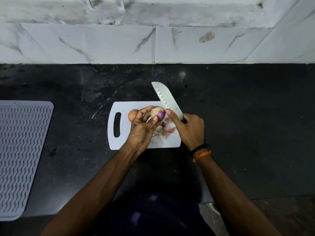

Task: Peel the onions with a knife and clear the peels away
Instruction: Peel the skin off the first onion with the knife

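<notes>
Purple onion [158,113], in left hand [143,128]

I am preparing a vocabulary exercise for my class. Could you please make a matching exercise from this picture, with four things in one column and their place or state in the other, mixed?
Things:
1. half-peeled onion
2. knife
3. unpeeled onion
4. peels

Places or states:
A. lying loose on the white cutting board
B. held in the left hand
C. gripped by the right hand, blade pointing away
D. resting on the board, beside its handle slot

Pairs: 1-B, 2-C, 3-D, 4-A
</notes>
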The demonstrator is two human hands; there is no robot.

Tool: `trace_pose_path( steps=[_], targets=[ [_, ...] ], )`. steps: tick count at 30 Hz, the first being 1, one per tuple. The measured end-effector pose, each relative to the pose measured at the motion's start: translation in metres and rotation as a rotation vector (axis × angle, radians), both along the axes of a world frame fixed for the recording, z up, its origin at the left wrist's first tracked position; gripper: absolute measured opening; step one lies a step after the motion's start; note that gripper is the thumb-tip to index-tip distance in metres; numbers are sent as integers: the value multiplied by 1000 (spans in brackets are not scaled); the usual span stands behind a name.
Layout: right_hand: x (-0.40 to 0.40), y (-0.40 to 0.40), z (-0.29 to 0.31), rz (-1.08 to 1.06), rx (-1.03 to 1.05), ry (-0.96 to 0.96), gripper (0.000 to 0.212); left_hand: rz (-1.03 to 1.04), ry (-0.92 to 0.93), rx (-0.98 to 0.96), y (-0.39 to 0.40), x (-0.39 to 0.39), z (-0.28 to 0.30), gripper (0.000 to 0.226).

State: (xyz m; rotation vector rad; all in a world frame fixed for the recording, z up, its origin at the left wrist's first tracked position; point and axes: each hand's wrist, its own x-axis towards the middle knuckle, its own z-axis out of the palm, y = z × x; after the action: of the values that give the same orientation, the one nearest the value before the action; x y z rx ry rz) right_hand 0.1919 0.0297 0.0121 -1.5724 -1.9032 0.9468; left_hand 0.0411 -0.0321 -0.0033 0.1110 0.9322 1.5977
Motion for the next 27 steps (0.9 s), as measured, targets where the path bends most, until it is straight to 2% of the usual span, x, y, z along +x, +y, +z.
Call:
trace_pose_path(
  steps=[2, 7, 14, 19, 23, 27],
  targets=[
    [3, 4, 1, -29, -9, 0, 68, -5, 1, 4, -1, -2, 0, 40],
    [6, 4, -2, 17, 66, -142, 72, -11, 19, 1, -2, 1, -1, 44],
    [0, 0, 2, 39, 158, -259, 68, -31, 125, 23, -7, -1, -4, 37],
    [-4, 3, 6, 45, 197, -356, 61, -53, 121, 30, -8, -1, -4, 36],
    [-2, 6, 3, 63, 188, -324, 66, -59, 155, -6, -9, -1, -3, 35],
    [2, 9, -3, 102, 121, -145, 78, -60, 111, -2, -6, -1, -1, 39]
  ],
)
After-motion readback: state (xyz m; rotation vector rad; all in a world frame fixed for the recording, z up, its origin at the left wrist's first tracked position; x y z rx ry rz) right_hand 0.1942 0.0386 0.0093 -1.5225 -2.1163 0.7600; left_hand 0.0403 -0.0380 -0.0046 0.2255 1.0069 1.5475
